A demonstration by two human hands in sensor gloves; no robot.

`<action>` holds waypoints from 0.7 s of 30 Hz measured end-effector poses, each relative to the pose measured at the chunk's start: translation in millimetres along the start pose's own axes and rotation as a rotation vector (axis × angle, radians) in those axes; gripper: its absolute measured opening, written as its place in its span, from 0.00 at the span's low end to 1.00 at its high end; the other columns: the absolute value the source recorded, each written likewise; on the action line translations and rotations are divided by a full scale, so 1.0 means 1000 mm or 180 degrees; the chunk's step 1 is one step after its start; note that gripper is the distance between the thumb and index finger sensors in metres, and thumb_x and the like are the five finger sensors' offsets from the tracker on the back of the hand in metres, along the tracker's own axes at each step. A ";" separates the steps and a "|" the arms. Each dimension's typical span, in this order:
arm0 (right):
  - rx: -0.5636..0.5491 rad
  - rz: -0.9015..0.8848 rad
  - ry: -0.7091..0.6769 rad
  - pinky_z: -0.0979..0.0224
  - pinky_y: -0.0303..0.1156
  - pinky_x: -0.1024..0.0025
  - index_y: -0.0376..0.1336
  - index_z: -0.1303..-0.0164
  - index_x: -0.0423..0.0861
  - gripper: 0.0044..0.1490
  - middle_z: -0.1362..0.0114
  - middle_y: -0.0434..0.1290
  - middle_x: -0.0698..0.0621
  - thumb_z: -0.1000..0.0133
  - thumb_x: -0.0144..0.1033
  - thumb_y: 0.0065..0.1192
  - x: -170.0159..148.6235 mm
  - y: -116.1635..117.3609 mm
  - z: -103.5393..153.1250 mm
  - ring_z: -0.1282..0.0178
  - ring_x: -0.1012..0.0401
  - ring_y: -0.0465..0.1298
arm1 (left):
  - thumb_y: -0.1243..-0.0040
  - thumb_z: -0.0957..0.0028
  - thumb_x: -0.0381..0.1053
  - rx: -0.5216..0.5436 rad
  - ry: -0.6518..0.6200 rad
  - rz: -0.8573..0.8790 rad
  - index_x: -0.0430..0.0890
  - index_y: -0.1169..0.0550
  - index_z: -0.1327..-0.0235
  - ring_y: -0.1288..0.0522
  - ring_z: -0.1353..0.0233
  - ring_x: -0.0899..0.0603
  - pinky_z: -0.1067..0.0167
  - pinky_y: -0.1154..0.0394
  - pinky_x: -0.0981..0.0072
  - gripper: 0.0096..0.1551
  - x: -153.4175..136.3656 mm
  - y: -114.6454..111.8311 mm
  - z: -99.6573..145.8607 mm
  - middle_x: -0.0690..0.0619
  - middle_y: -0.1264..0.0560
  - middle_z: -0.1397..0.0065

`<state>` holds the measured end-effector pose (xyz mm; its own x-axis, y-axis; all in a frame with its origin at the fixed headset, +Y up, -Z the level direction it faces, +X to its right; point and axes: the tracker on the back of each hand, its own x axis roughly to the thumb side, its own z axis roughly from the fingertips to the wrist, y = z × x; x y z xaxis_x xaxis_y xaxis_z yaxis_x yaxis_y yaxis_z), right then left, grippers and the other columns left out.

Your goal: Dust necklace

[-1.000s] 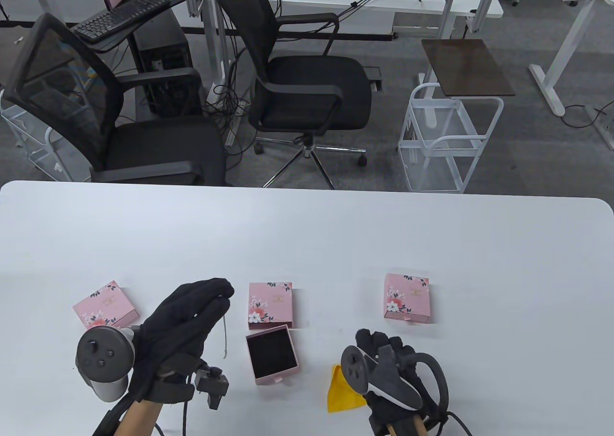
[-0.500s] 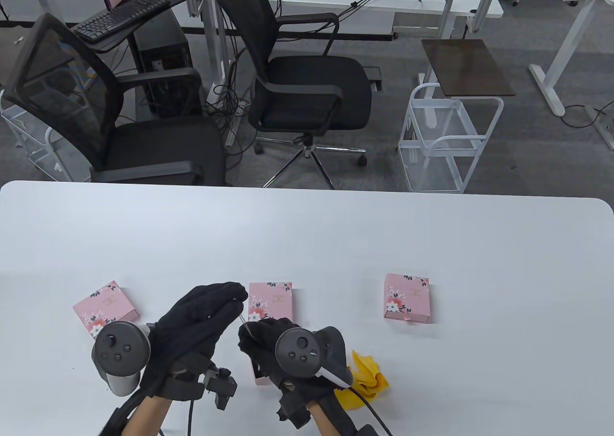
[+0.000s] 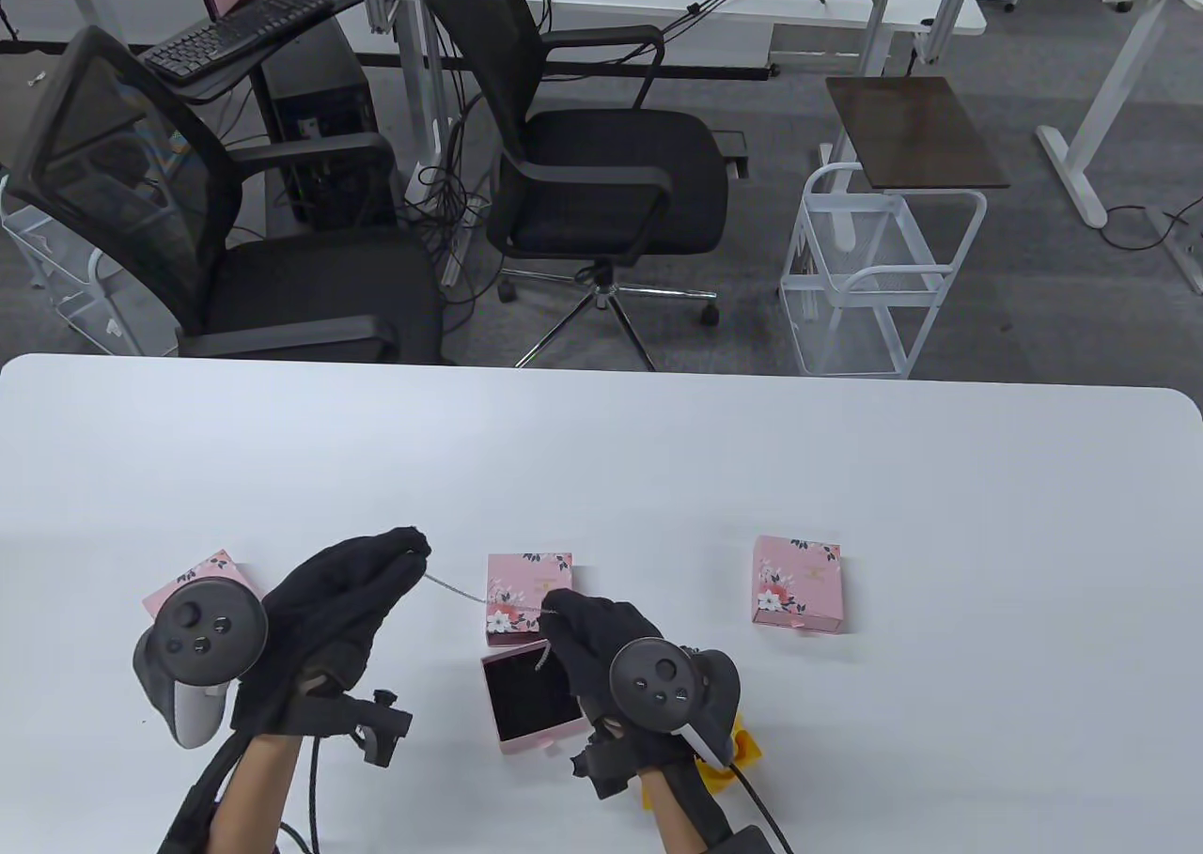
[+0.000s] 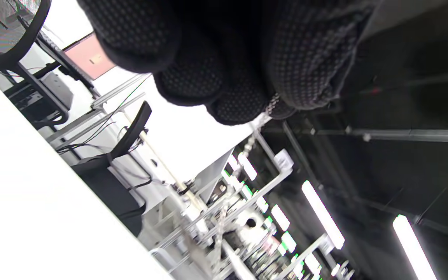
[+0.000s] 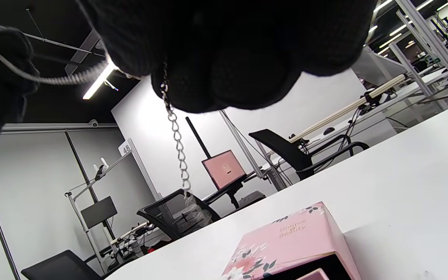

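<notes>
Lower left of the frame, above the white table (image 3: pixel 846 478): necklace pulled taut between my hands.

My left hand (image 3: pixel 324 610) pinches one end at its fingertips, my right hand (image 3: pixel 601 633) pinches the other; the silver necklace (image 3: pixel 456 591) spans them, its loose tail dangling over the open pink drawer (image 3: pixel 531 699), yellow cloth (image 3: pixel 742 751) at bottom centre.

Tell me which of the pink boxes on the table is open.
The middle pink box: its drawer is pulled out toward the person, dark lining showing. The left box and right box are closed.
</notes>
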<state>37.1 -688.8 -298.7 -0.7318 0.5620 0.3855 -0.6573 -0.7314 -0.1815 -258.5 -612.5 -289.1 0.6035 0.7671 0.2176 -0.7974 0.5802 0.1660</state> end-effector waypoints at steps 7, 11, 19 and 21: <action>0.0168 0.0127 0.0005 0.41 0.75 0.53 0.69 0.33 0.44 0.23 0.41 0.80 0.44 0.34 0.42 0.62 0.005 0.009 0.002 0.49 0.48 0.80 | 0.27 0.44 0.55 -0.0767 0.0079 -0.0713 0.53 0.12 0.44 0.18 0.42 0.45 0.47 0.20 0.56 0.18 -0.004 -0.052 -0.007 0.50 0.13 0.40; 0.0492 0.0226 0.0026 0.39 0.75 0.52 0.68 0.32 0.44 0.23 0.39 0.79 0.43 0.33 0.40 0.61 0.005 0.019 0.004 0.47 0.47 0.79 | 0.27 0.44 0.54 -0.1088 0.0112 -0.1057 0.53 0.13 0.42 0.18 0.41 0.45 0.46 0.20 0.56 0.18 -0.010 -0.083 -0.007 0.50 0.13 0.39; 0.0857 0.0525 0.0081 0.38 0.74 0.51 0.67 0.30 0.43 0.23 0.37 0.78 0.42 0.33 0.39 0.60 0.002 0.038 0.006 0.45 0.46 0.79 | 0.28 0.43 0.53 -0.1432 0.0297 -0.1349 0.53 0.14 0.41 0.19 0.40 0.45 0.46 0.20 0.56 0.19 -0.030 -0.119 -0.006 0.50 0.14 0.38; 0.0955 0.0679 0.0066 0.37 0.74 0.50 0.67 0.30 0.43 0.23 0.36 0.78 0.42 0.33 0.39 0.60 0.002 0.041 0.006 0.44 0.46 0.79 | 0.28 0.43 0.53 -0.1504 0.0324 -0.1418 0.53 0.14 0.41 0.19 0.40 0.45 0.46 0.20 0.56 0.18 -0.034 -0.125 -0.005 0.50 0.14 0.38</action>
<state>9.8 -720.4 -299.6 -0.8522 0.3899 0.3488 -0.4096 -0.9121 0.0188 -179.0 -709.5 -321.7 0.8914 0.4344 0.1296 -0.3999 0.8882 -0.2262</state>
